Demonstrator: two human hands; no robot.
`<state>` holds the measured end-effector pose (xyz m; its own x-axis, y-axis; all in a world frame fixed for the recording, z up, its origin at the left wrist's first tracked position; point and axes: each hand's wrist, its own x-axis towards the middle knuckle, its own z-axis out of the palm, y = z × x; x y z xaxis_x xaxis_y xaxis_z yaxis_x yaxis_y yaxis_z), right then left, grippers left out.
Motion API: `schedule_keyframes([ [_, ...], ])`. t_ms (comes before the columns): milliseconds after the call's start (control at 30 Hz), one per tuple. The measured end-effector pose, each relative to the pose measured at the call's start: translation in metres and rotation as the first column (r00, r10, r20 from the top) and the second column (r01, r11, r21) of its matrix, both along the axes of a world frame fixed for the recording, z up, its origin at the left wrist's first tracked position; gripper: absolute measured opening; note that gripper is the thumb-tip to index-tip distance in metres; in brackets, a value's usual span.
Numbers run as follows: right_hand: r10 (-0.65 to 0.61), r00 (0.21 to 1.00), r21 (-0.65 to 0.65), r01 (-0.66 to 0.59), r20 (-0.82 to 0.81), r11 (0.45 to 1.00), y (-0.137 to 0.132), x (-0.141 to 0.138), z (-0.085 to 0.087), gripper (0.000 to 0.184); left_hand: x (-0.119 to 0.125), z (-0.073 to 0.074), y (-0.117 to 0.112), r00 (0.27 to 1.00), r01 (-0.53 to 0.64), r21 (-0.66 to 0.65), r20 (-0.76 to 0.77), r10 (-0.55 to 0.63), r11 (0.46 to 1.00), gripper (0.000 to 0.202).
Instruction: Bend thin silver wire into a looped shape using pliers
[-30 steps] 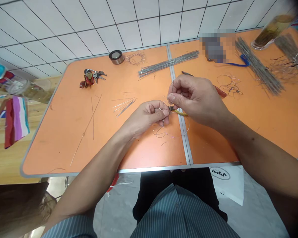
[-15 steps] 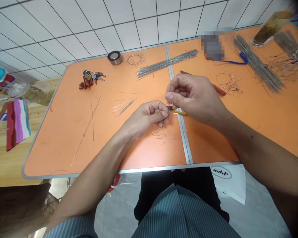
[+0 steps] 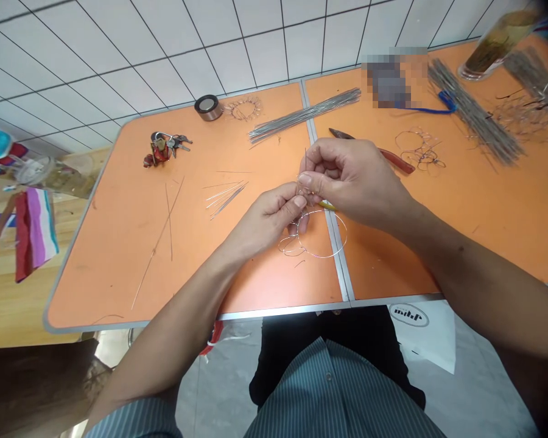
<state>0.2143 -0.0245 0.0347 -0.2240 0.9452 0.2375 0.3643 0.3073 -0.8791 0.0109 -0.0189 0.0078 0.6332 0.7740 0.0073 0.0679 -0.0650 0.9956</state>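
Between the thumb and fingers of my left hand (image 3: 281, 210) is pinched a thin wire piece bent into loops (image 3: 322, 256); its large round loop hangs below the fingers, with smaller loops at its left. My right hand (image 3: 344, 176) is closed right beside the left one, its thumb and forefinger on a wire (image 3: 305, 159) whose end sticks up past the fingers. Where the two hands meet, the fingers hide most of the wire. Behind my right hand lie pliers with a red handle (image 3: 397, 160), and a bit of a yellow handle (image 3: 327, 205) shows beneath it.
A bundle of straight wires (image 3: 305, 115) lies behind the hands, a roll of tape (image 3: 209, 107) and keys (image 3: 171, 146) farther left. Loose wires (image 3: 226, 198) lie left of my hands. More wire bundles (image 3: 477, 115) and a glass of liquid (image 3: 491, 52) stand at the right.
My right hand has come down and left against the left fingers. The wire's large loop now shows as a full round below the hands.
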Motion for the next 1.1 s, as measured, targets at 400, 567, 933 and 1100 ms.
schedule_keyframes([
  [400,-0.014,1.0,0.009,0.014,0.004,1.0,0.0002,-0.0003,0.0008,0.022,0.0011,0.0033,-0.001,1.0,-0.029,0.007,-0.009,0.029,1.0,0.037],
  [567,-0.024,1.0,0.012,0.024,0.0,1.0,0.0001,-0.0009,0.0003,0.021,0.0014,0.0023,-0.0012,0.999,-0.041,0.002,-0.005,0.041,0.999,0.039],
  [933,-0.001,0.999,0.022,0.0,0.045,1.0,0.0021,0.0002,0.0008,0.013,0.0003,-0.0054,0.0017,0.997,-0.066,0.185,-0.023,0.071,0.981,0.041],
  [1100,0.03,0.997,-0.012,-0.029,0.077,1.0,0.0031,-0.001,0.0021,0.012,-0.0004,-0.0056,0.0027,0.992,-0.094,0.299,-0.054,0.115,0.95,0.038],
])
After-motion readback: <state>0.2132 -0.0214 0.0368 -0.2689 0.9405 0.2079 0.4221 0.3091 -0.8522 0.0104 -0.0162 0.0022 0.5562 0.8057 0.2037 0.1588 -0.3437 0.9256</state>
